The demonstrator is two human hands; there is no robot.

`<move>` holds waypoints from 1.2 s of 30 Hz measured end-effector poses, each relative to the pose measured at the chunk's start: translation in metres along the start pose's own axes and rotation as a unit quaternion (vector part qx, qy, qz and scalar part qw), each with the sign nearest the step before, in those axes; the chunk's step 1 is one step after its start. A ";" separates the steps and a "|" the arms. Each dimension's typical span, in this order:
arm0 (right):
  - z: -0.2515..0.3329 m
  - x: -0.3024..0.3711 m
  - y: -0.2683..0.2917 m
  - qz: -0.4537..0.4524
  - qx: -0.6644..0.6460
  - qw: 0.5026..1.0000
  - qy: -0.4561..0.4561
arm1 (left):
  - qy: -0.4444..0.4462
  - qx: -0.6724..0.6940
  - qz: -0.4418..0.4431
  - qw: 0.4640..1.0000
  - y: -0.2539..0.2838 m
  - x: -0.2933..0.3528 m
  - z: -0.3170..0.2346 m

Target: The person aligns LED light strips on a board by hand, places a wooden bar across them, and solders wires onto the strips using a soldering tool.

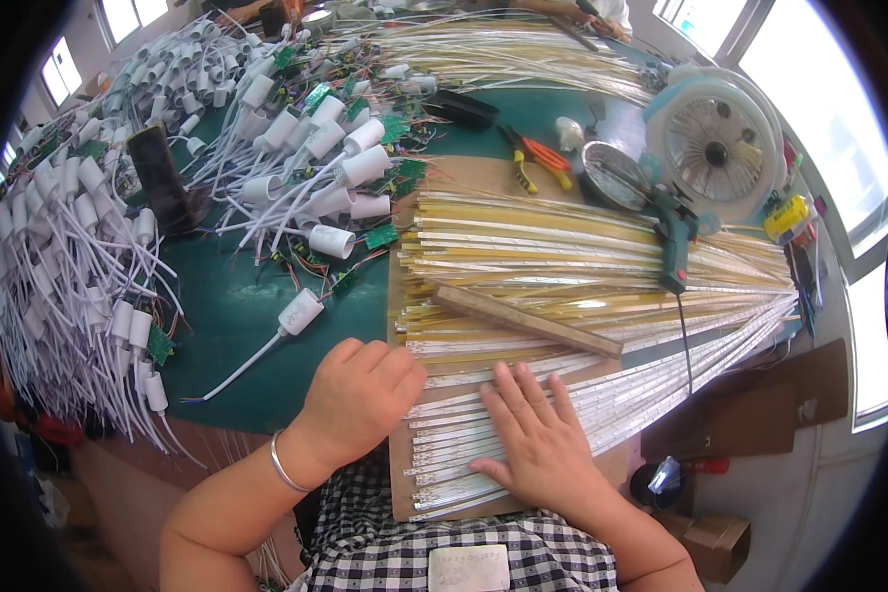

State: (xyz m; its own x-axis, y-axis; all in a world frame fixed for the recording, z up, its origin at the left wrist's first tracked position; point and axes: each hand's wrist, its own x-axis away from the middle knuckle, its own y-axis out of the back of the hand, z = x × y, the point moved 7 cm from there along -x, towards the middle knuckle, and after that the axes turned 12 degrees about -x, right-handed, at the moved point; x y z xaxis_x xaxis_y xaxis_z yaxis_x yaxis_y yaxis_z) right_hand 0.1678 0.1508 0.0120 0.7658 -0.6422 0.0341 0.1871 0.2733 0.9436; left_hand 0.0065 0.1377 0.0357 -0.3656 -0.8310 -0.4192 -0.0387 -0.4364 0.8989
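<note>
- Plainly, head view only: right hand (541, 441) lies flat, palm down, fingers spread wide over the near white LED strips (523, 414); it presses them, nothing is clasped.
- Left hand (360, 395) is curled into a loose fist at the strips' left ends, knuckles up, fingertips tucked under; whether it pinches a strip end I cannot tell.
- Strips sit directly under the right palm and just right of the left fist, fanned across a brown board (402, 474) that lies on the green table (237, 326).
- Risk, as I judge it: the fan is loose and overlapping, so a sideways push from the flat palm could skew the ends out of line or slide the nearest strips off the board's near edge toward the lap.
- Risk: pressing hard where strips cross could kink one.
- Wooden batten (523, 318) rests across the yellow strips (562, 247) beyond the right fingertips; nudged, it would stop holding that bundle.
- White socket on a lead (299, 312) lies just beyond the left fist, apart from it; its wire could snag a wrist.
- Left wrist wears a bangle (284, 464); both forearms enter from the lower edge, elbows out.
- Farther off: green hot-glue gun (675, 232), small fan (715, 143).
</note>
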 end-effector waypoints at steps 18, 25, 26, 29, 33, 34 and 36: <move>-0.001 0.000 0.000 0.002 -0.009 1.000 0.006 | 0.059 0.092 0.022 0.994 0.001 -0.003 0.007; -0.002 0.001 0.000 0.004 -0.019 1.000 0.001 | 0.125 0.148 0.069 0.979 -0.008 0.002 0.009; -0.002 0.001 0.000 0.002 -0.017 1.000 0.003 | 0.133 0.171 0.083 0.973 -0.010 0.004 0.012; -0.001 0.001 0.001 -0.003 -0.015 1.000 0.004 | 0.140 0.218 0.109 0.960 -0.013 0.008 0.014; -0.001 0.000 0.001 0.000 -0.009 1.000 0.007 | 0.151 0.237 0.141 0.949 -0.014 0.010 0.018; -0.001 0.000 0.000 0.004 -0.009 1.000 0.004 | 0.162 0.262 0.159 0.938 -0.017 0.010 0.019; 0.000 0.000 0.001 0.000 -0.009 1.000 0.009 | 0.173 0.285 0.177 0.926 -0.018 0.010 0.021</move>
State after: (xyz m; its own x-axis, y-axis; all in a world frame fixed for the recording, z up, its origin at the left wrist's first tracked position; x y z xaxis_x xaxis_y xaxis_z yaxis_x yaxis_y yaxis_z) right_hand 0.1682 0.1509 0.0128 0.7763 -0.6298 0.0274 0.1988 0.2859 0.9374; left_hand -0.0157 0.1443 0.0182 -0.1332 -0.9910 -0.0127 -0.4949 0.0554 0.8672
